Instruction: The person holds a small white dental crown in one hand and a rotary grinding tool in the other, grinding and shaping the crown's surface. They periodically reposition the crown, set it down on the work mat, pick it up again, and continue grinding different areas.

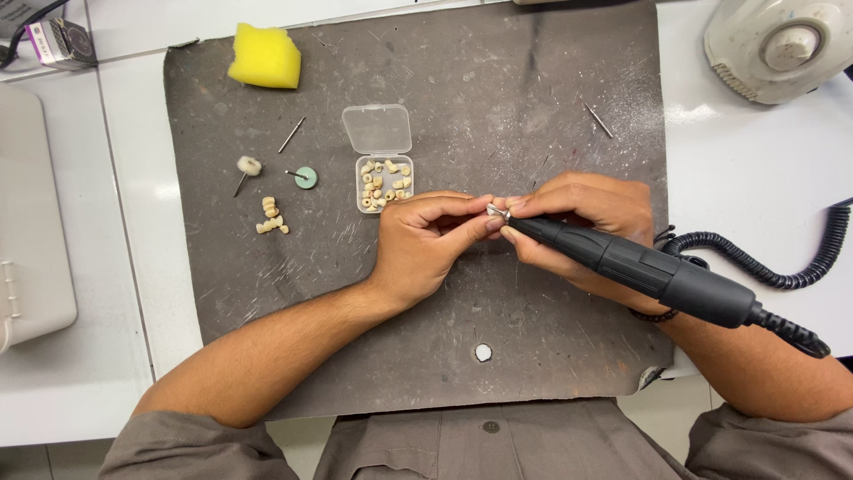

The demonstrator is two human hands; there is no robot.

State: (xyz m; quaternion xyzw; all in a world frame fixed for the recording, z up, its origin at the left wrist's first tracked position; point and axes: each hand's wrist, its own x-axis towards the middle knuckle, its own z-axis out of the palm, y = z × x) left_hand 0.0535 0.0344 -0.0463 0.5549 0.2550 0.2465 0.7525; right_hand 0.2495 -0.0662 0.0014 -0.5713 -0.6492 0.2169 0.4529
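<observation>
A small piece [494, 211], too small to identify, is pinched in the left hand [425, 242] over the mat [551, 107]; the handpiece [640, 267] is gripped by the right hand [582, 218]. Many crowns remain in the box [384, 184]; a few [271, 216] lie outside.

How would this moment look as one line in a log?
left hand: pinches small piece at tool tip | right hand: grips black rotary handpiece | clear box: open, small pale pieces inside | surface: grey mat

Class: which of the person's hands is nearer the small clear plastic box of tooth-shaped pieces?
Left. The left hand lies just below-right of the clear box; the right hand is farther right.
</observation>
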